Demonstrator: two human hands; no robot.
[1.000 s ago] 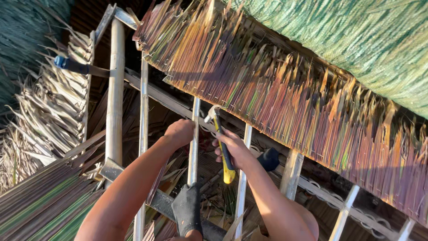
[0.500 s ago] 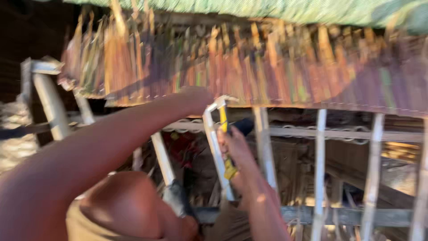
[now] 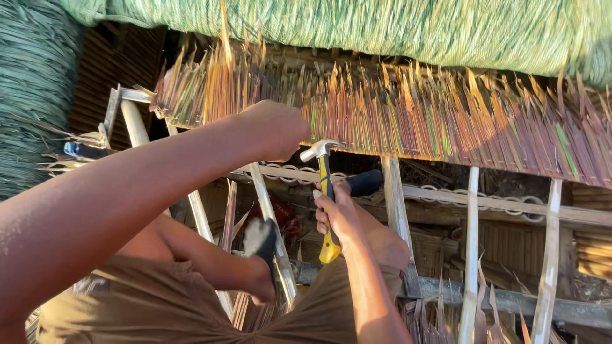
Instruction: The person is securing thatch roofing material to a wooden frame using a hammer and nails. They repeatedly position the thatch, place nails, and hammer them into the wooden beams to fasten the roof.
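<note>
While gripping a hammer [image 3: 326, 191], right hand [image 3: 338, 213]; left hand [image 3: 274, 130] fisted against thatch [image 3: 408, 114], above bare slats [image 3: 472, 248].

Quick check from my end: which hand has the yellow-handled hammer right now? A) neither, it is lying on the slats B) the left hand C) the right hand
C: the right hand grips the yellow-handled hammer mid-handle, head raised toward the thatch edge, while the left hand is closed against the thatch.
</note>
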